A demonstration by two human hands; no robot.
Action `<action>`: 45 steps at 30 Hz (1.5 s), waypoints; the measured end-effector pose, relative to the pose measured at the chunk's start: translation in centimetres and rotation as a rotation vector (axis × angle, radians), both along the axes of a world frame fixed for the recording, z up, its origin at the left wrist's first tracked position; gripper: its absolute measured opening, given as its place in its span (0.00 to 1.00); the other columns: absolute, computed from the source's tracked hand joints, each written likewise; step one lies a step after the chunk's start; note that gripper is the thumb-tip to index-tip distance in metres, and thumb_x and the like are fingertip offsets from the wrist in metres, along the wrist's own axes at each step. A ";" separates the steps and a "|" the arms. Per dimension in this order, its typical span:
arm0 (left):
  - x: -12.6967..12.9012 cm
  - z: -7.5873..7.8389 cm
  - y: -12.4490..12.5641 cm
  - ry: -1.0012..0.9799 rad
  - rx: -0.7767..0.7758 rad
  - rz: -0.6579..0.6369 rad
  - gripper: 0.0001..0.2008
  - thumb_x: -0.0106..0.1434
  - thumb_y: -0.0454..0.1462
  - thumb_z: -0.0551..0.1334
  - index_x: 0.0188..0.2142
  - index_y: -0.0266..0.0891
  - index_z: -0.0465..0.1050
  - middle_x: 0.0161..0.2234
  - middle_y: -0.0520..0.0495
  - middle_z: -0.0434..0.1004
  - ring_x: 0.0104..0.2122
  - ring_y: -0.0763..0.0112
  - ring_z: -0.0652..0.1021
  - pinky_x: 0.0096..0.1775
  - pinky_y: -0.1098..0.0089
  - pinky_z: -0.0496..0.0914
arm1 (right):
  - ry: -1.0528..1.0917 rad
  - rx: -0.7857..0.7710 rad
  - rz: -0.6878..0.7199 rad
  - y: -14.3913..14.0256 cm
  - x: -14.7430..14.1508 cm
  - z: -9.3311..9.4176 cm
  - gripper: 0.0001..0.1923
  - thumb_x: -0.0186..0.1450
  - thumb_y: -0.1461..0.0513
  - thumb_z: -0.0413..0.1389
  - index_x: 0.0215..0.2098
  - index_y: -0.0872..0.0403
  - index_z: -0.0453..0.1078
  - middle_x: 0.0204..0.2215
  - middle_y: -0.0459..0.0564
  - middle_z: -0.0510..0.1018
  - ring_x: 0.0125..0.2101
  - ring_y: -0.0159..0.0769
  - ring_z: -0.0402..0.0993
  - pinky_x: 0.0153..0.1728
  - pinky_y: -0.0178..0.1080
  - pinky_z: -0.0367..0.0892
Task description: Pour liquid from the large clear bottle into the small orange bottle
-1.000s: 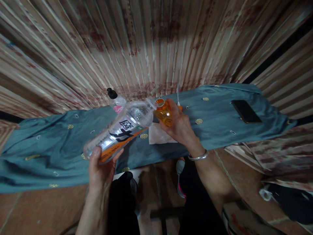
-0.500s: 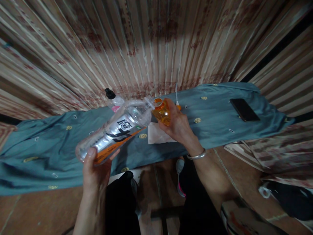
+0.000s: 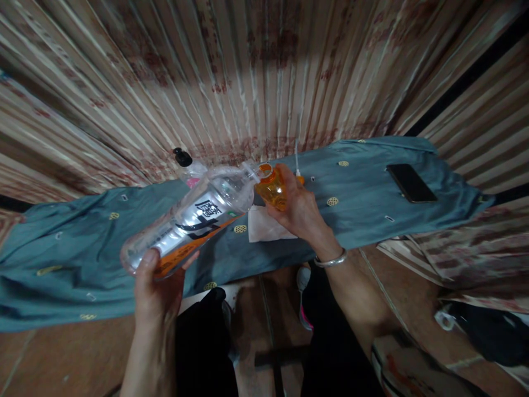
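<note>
Above blue cloth (image 3: 372,215), frame center, left hand (image 3: 155,289) grasps the tilted clear bottle (image 3: 190,223) so its mouth meets the small orange bottle (image 3: 270,187) clenched in right hand (image 3: 303,212).

A clear plastic bottle (image 3: 194,220) is marked with a white label, black characters and an orange band, and the small bottle (image 3: 271,187) beside its mouth is tinted translucent orange. The cloth (image 3: 363,193) is coloured dusty blue and dotted with small yellow motifs. A black phone (image 3: 411,183) and a white paper (image 3: 264,226) are seen on it.
</note>
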State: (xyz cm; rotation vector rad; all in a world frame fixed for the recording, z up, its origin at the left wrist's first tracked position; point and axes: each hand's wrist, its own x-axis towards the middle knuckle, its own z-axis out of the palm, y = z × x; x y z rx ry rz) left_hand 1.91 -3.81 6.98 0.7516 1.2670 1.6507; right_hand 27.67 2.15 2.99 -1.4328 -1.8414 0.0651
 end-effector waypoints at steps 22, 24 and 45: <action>0.0 -0.1 -0.1 -0.025 0.071 -0.048 0.23 0.45 0.50 0.79 0.37 0.40 0.85 0.47 0.47 0.87 0.36 0.66 0.84 0.30 0.71 0.82 | 0.024 0.009 -0.006 0.1 0.3 -0.3 0.43 0.63 0.63 0.59 0.73 0.55 0.50 0.56 0.63 0.80 0.54 0.55 0.80 0.53 0.53 0.78; 0.0 -0.1 0.0 -0.021 0.071 -0.050 0.23 0.45 0.50 0.79 0.37 0.40 0.85 0.47 0.46 0.87 0.36 0.66 0.84 0.30 0.71 0.82 | 0.022 0.004 0.000 0.1 0.3 -0.3 0.42 0.64 0.62 0.60 0.73 0.55 0.50 0.55 0.62 0.80 0.54 0.55 0.80 0.52 0.53 0.78; -0.4 -1.6 -0.2 -0.086 -0.049 -0.064 0.24 0.48 0.49 0.77 0.45 0.49 0.84 0.48 0.48 0.86 0.44 0.58 0.84 0.37 0.66 0.83 | 0.118 -0.050 -0.005 0.1 0.2 0.3 0.38 0.63 0.61 0.60 0.69 0.53 0.56 0.55 0.60 0.81 0.51 0.51 0.82 0.51 0.52 0.79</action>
